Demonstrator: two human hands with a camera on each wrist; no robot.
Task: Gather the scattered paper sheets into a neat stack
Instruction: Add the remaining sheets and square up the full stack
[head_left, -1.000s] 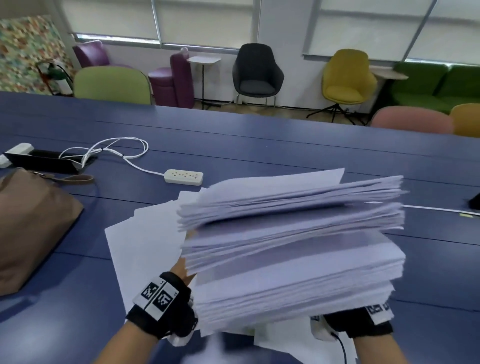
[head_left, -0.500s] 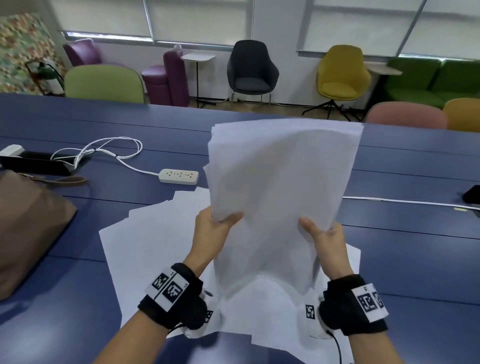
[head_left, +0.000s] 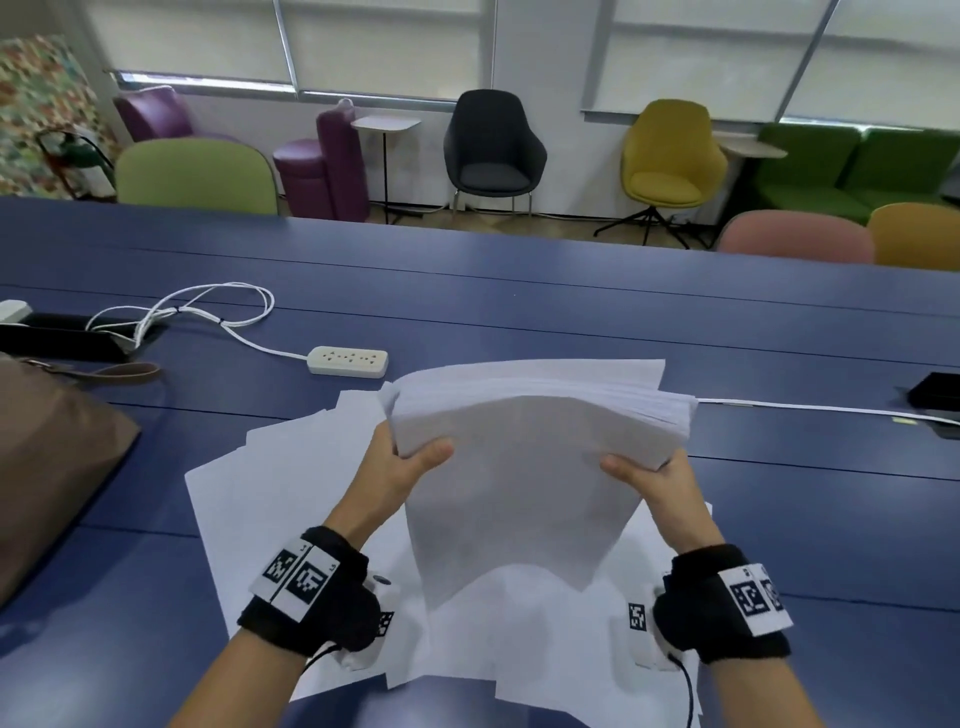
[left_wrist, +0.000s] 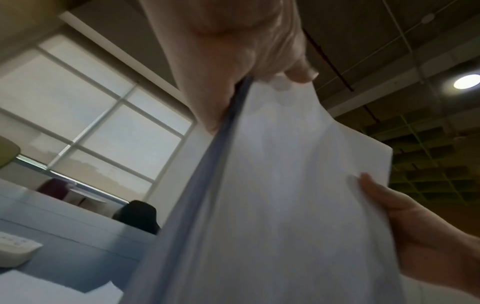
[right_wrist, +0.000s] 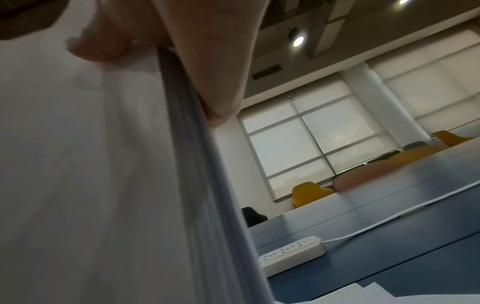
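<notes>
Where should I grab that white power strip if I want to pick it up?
Grab the power strip across its two long sides near the middle, coming straight down from above. It lies flat on the table, long and narrow, so fingers could probably span its width. Its cord leaves the left end, so avoid gripping there. Both hands are busy with the paper stack now.

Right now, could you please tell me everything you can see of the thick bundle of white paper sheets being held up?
The thick bundle of white paper sheets is plain, blank paper, many sheets deep, with its layered edges showing along the far side. It is lifted above the blue table, tilted, and its near end droops to a point. The left hand grips its left edge and the right hand its right edge, thumbs on the near face. More loose white sheets lie scattered beneath it.
</notes>
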